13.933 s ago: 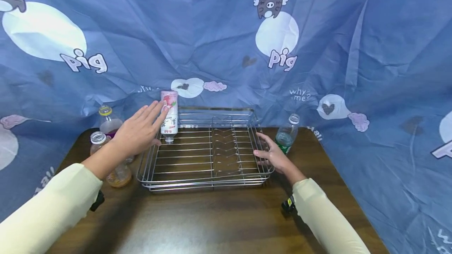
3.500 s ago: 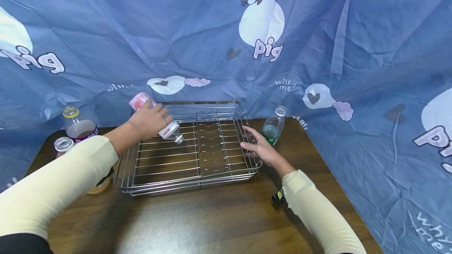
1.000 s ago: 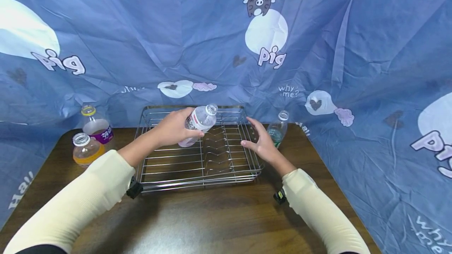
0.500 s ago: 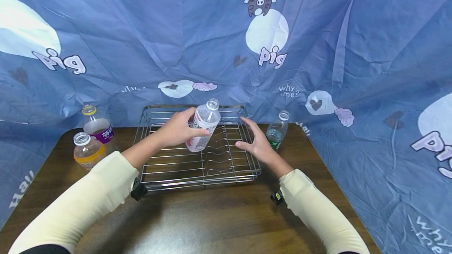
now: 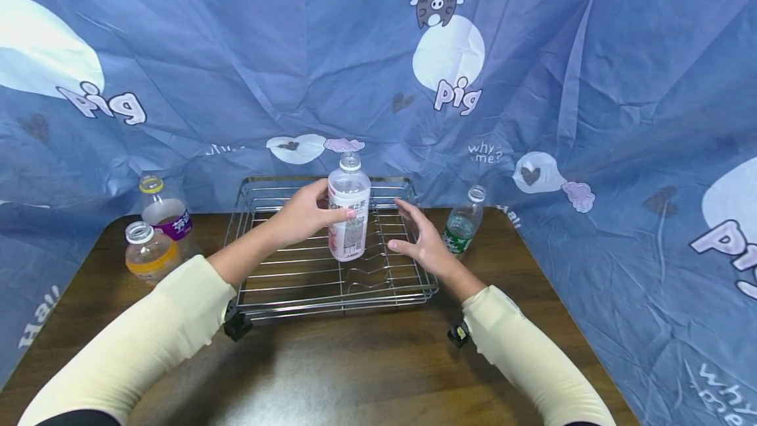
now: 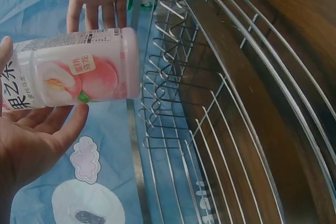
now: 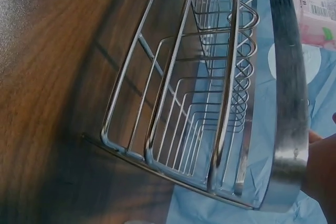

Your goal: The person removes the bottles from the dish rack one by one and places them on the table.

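Note:
My left hand (image 5: 301,215) grips a clear plastic peach tea bottle (image 5: 349,232) with a pink and white label. The capless bottle stands upright over the middle of the chrome wire dish rack (image 5: 284,311), neck up. In the left wrist view, the fingers and thumb wrap the bottle (image 6: 100,74) near its upper label, and its base points toward the rack's wavy dividers (image 6: 168,61). My right hand (image 5: 428,248) holds nothing; its fingers and thumb are spread over the rack's right side, facing the bottle. Part of that hand is hidden behind the metal band (image 7: 289,77) in the right wrist view.
Left of the rack stand a bottle with an orange label (image 5: 152,258) and one with a purple label (image 5: 174,225). A green-labelled bottle (image 5: 461,229) stands right of it, close behind my right hand. A blue printed curtain (image 5: 355,71) hangs behind the brown wooden table (image 5: 355,367).
The peach tea bottle, earlier neck-down and then tilted in my left hand, has been turned upright and moved slightly right. My right hand has shifted a little left toward it.

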A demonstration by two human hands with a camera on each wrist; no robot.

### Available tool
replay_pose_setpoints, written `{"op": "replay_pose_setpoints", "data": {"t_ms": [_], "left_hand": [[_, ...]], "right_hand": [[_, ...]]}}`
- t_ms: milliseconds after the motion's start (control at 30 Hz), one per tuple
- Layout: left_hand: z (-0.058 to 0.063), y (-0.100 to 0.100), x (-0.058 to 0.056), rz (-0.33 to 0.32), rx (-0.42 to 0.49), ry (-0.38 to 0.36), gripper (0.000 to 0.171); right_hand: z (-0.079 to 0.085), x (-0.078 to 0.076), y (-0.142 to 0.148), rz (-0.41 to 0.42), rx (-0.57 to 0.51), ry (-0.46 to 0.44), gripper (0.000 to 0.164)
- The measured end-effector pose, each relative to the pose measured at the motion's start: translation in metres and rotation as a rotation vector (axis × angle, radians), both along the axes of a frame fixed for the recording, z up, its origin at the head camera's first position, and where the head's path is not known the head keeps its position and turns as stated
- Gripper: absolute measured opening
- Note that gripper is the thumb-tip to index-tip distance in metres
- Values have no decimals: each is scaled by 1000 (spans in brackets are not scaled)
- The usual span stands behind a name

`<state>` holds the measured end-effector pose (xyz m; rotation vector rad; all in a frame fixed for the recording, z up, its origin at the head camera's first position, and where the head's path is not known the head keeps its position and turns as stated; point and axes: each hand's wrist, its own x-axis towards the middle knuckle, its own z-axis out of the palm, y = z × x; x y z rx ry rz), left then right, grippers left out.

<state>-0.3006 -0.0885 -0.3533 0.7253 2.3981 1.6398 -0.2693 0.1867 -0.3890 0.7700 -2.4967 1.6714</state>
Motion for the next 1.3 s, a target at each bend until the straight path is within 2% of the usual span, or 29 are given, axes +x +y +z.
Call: {"op": "replay_pose_setpoints", "data": {"t_ms": [167,300,400,500,733,1000,1300], "left_hand": [[-1,3,2,-10,18,-13,61],[-4,6,2,-26,79,-92,62],[-5,7,2,-31,142,-164,62],[-4,8,4,-26,161,-201,61],[-1,12,8,-48,164,-240,62],[-7,17,13,-70,245,-286,60],[-12,21,17,-78,239,-308,60]], "right_hand": [[-12,-8,1,28,-77,-30,80],[-23,-16,-1,70,-148,-84,80],[-23,-15,-5,99,-184,-116,80],[-23,-14,-9,122,-211,-131,80],[-21,-13,-15,150,-239,-148,82],[-21,-11,-23,156,-231,-154,86],[-16,-6,-32,173,-246,-179,83]]}}
